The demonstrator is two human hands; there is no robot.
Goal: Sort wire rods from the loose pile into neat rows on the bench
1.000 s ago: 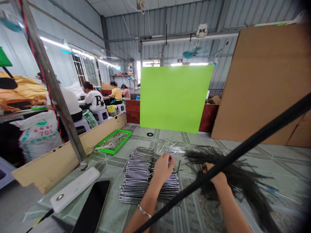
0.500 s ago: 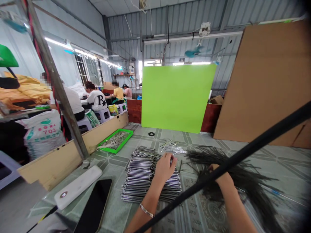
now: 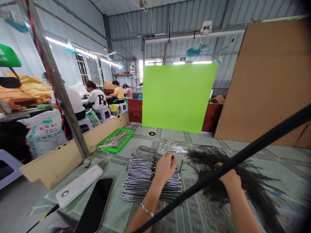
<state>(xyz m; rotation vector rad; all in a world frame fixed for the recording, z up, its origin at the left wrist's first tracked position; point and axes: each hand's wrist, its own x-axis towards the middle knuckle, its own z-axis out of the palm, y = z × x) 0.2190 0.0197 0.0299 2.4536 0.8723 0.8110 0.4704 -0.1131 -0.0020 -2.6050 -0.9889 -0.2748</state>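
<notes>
Covering part of the stacked metal rods, the left hand has curled fingers; its hold cannot be determined. The right hand is at the loose black strips, fingers partly behind the black bar; opening and hold indeterminate. The strips lie farther from the surface's left edge than the rods, long axis far left to near right, nearer the right hand.

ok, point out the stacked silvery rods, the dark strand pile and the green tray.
Stacked silvery rods (image 3: pixel 139 174): head view, middle of left row.
Dark strand pile (image 3: pixel 255 183): head view, strands in right half.
Green tray (image 3: pixel 125 141): head view, right rim.
</notes>
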